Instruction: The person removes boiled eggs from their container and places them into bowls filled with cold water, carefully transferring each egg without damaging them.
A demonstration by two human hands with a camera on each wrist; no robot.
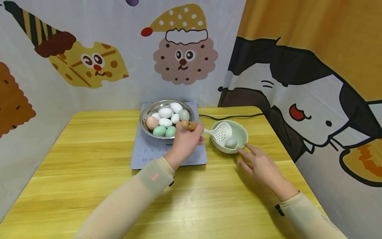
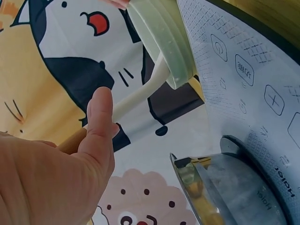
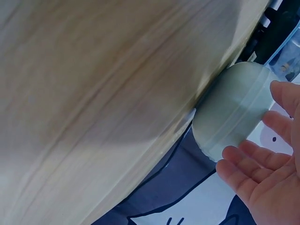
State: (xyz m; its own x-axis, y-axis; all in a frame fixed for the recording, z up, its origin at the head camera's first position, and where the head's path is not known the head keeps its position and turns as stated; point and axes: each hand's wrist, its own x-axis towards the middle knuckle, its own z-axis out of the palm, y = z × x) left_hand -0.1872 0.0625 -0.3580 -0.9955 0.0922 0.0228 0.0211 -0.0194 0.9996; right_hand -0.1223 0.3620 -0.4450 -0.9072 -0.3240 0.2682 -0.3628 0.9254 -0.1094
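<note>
My left hand [image 1: 186, 141] grips the wooden handle of a white slotted spoon [image 1: 222, 132]. The spoon's perforated head dips into a pale green bowl [image 1: 243, 134], beside a greyish-green egg [image 1: 231, 143] lying there. In the left wrist view, the spoon's pale shaft [image 2: 140, 96] runs from the hand into the bowl. Loosely spread, the fingers of my right hand [image 1: 262, 167] are at the bowl's near right rim. The right wrist view has these fingertips along the bowl's side [image 3: 236, 110]. Left of the bowl, a steel pan [image 1: 144, 127] holds several white, green and brown eggs [image 1: 165, 113].
Under the pan is a grey induction cooker [image 1: 138, 156] with touch buttons. Its black cord [image 1: 229, 118] runs right along the back of the wooden table [image 1: 89, 172]. A printed cloth [image 1: 119, 96] with cartoon figures hangs directly behind the table.
</note>
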